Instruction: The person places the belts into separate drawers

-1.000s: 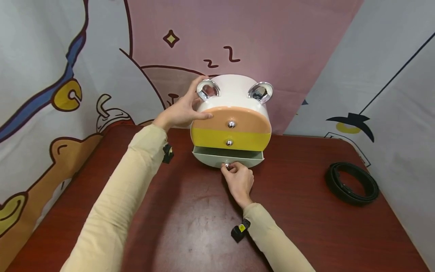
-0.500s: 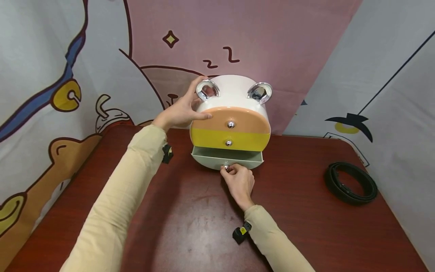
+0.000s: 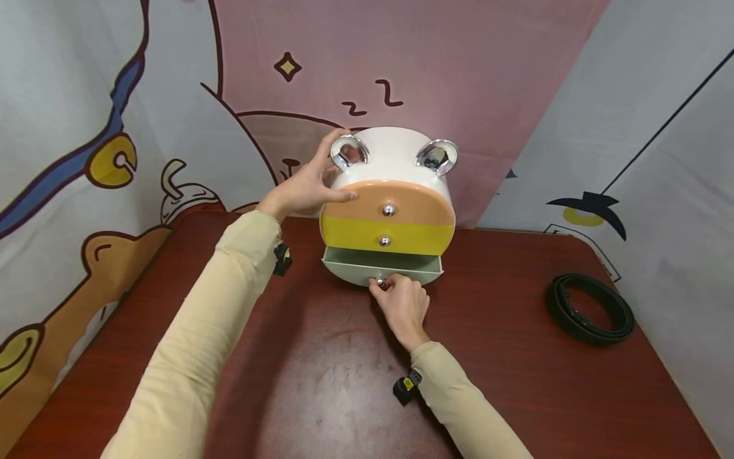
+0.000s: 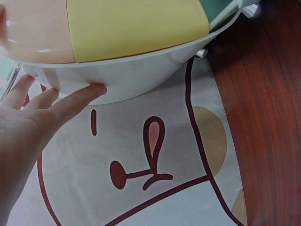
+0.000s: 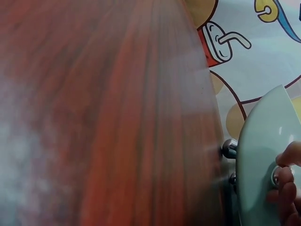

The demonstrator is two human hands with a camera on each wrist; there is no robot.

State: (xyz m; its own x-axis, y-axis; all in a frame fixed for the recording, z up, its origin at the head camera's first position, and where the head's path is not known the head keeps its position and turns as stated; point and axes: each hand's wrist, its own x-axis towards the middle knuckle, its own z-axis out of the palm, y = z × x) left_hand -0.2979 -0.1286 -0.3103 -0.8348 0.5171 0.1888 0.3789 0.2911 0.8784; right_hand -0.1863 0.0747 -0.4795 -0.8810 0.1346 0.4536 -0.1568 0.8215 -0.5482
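A small white cabinet (image 3: 395, 150) with silver ears stands near the table's back edge. Its orange top drawer (image 3: 367, 197) and yellow middle drawer (image 3: 352, 234) are closed, while the pale green bottom drawer (image 3: 344, 271) sticks out partway. My left hand (image 3: 304, 185) steadies the cabinet's upper left. In the left wrist view its fairly straight fingers (image 4: 77, 101) press against the white side; the thumb lies on the orange front. My right hand (image 3: 404, 306) pinches the bottom drawer's silver knob (image 5: 275, 175) between thumb and fingers. The inside of that drawer is mostly hidden.
A coiled black belt (image 3: 593, 309) lies at the right on the dark red wooden table (image 3: 338, 395). A cloth backdrop (image 3: 487, 57) with cartoon drawings hangs close behind the cabinet. Silver feet (image 5: 229, 149) raise the cabinet off the tabletop.
The bottom drawer moved out very slightly at first, then stayed about the same. Both hands keep their places, and the view has shifted a little.
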